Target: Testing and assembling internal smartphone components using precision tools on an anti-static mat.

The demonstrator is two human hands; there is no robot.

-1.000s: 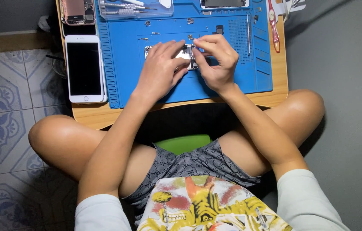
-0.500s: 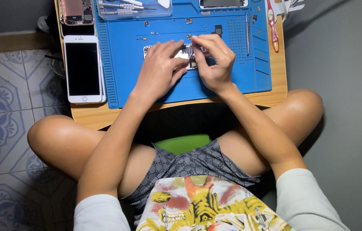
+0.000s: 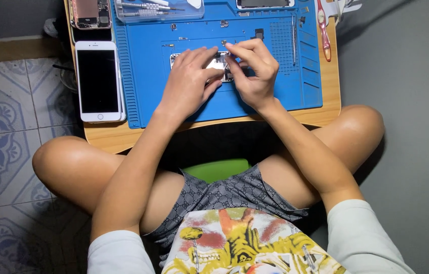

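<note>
You're sitting cross-legged at a low wooden table point(image 3: 295, 117), w/ a blue repair mat point(image 3: 184, 104) covering most of the top. Left of the mat, a white phone point(image 3: 98, 81) lies face up, dark screen, long side running away from you. Above it at the table's far left corner is an opened phone point(image 3: 90, 12) w/ its insides showing. Next to that, at the mat's far edge, a clear plastic tray point(image 3: 159, 9) holds several slim metal tools, screwdriver-type, lying side by side; can't tell more of its contents. Another dark device point(image 3: 265, 3) sits at the top edge, mostly cut off. A red-handled tool point(image 3: 323, 28) lies along the mat's right side.

The opened phone body point(image 3: 218, 63) you're working on is mid-mat, lying flat, mostly hidden under both hands. Your left hand point(image 3: 188, 83) rests on its left part, fingers spread a bit and pressed down flat, holding it steady. Your right hand point(image 3: 255, 73) is over its right part, thumb and forefinger pinched together at the middle of the phone; can't tell what's between them, too small. A few tiny parts point(image 3: 223, 23) lie scattered on the mat beyond the hands.
</note>
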